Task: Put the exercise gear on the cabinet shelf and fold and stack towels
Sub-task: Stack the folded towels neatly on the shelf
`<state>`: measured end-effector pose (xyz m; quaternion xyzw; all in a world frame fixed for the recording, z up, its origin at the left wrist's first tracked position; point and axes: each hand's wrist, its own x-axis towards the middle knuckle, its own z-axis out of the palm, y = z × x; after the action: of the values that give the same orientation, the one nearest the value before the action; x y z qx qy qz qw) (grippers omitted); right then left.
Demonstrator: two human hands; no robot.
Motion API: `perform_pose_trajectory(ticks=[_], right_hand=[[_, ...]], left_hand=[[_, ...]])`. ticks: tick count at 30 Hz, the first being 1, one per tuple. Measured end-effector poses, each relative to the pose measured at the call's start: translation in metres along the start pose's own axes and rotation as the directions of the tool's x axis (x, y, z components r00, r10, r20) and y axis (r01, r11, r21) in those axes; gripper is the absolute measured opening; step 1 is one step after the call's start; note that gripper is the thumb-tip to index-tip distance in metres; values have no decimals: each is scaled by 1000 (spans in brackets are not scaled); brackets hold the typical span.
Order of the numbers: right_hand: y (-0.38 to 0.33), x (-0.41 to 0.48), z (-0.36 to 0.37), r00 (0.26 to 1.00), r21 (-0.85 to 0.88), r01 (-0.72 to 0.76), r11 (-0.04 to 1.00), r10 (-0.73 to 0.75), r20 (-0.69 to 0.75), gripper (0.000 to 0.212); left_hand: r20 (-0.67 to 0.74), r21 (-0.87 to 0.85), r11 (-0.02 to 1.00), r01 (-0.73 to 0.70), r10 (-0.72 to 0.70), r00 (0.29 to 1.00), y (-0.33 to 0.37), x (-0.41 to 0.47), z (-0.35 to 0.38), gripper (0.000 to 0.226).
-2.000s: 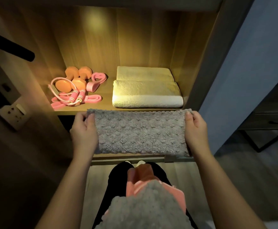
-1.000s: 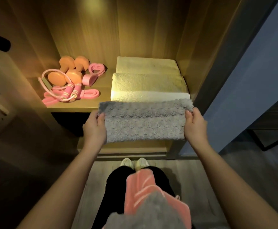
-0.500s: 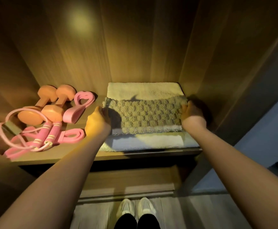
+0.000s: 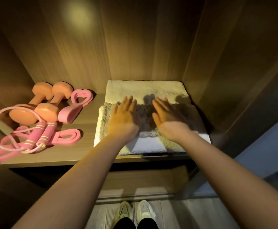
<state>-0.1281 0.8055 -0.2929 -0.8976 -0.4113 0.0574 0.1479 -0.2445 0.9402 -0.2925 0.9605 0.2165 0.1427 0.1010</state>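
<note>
A folded grey towel (image 4: 145, 119) lies on top of a stack of folded cream towels (image 4: 145, 90) on the right side of the cabinet shelf (image 4: 85, 129). My left hand (image 4: 123, 116) rests flat on the grey towel's left half, fingers straight. My right hand (image 4: 166, 114) lies flat on its right half. On the shelf's left side sit two orange dumbbells (image 4: 40, 104), a pink figure-eight stretch band (image 4: 75, 104), a pink jump rope (image 4: 35, 136) and a pink resistance band (image 4: 67, 138).
The cabinet's right wall (image 4: 226, 80) stands close beside the towel stack. A lower shelf (image 4: 143, 180) sits below. My shoes (image 4: 133, 210) stand on the wooden floor in front of the cabinet.
I carried the grey towel from in front of the cabinet onto the cream stack. Both hands let go of its ends and now lie flat on top of it.
</note>
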Motion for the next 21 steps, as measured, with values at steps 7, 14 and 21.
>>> perform_pose_trajectory(ticks=[7,14,21], right_hand=[[16,7,29,989,-153,-48,987,68,128,52],[46,-4,20,965,-187,-238,953,254,68,63],[60,-11,15,930,-156,-351,923,363,54,67]], left_hand=[[173,184,982,37,-69,982,-14,-1,29,61],[201,220,946,237,-282,938,-42,-13,9,67],[29,321,940,119,-135,990,-5,9,-2,70]])
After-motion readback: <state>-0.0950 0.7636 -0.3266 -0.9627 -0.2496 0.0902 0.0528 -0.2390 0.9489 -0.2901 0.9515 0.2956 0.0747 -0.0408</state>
